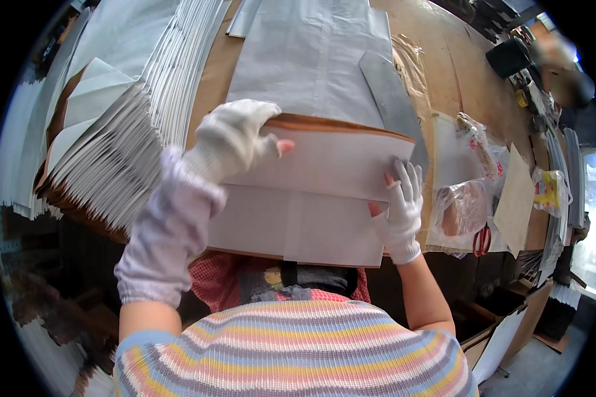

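L hand (235, 139) fingers grip folded white sheet (331, 162), ctr frame; R hand (404, 210) fingers extended, touching sheet's R edge. Sheet partly blocks grey plate (389, 92). Paper stack (116, 135) upper L; plastic bag (461, 210), red scissors (482, 239) mid R.

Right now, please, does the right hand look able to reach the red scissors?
Probably yes: the right hand would first have to leave the white paper, but the way past the plastic bag to the red scissors looks free.

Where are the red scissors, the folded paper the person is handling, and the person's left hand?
Scissors (482, 241): head view, on the red handles.
Folded paper (331, 161): head view, on the white upper flap.
Left hand (233, 137): head view, on the back of the white glove.
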### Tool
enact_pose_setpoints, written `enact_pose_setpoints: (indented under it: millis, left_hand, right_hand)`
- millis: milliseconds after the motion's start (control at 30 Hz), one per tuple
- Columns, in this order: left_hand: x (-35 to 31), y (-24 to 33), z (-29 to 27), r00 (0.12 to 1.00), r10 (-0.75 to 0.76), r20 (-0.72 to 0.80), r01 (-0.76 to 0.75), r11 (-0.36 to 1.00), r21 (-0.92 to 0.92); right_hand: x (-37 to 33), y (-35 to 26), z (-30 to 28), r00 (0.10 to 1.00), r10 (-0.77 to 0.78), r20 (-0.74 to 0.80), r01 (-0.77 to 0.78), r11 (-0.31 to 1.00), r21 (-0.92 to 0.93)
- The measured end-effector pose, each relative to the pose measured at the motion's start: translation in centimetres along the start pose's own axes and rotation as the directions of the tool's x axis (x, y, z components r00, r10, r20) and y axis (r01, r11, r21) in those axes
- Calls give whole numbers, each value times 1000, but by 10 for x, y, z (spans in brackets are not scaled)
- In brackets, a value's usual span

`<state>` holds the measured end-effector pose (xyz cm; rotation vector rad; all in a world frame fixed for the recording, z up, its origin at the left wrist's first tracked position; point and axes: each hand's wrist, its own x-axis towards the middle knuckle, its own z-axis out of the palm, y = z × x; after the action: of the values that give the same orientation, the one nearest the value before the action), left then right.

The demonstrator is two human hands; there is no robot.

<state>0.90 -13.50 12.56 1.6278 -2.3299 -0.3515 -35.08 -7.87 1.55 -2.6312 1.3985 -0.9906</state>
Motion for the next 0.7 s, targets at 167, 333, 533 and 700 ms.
enact_pose_setpoints:
  millis: [167, 333, 533, 700]
  left_hand:
    - [-63, 28, -16, 967, 193, -167, -169, 974, 148]
    - [-71, 39, -23, 957, 226, -182, -192, 963, 190]
    - [-15, 28, -14, 998, -54, -40, 60, 985, 160]
    - [9, 32, 25, 929, 317, -193, -26, 574, 819]
  right_hand:
    - [25, -69, -38, 999, -22, 44, 21, 999, 42]
    - [87, -123, -34, 996, -91, 16, 89, 990, 105]
    - [70, -124, -18, 956, -282, -79, 288, 954, 83]
    - [61, -126, -57, 916, -378, 132, 286, 849, 444]
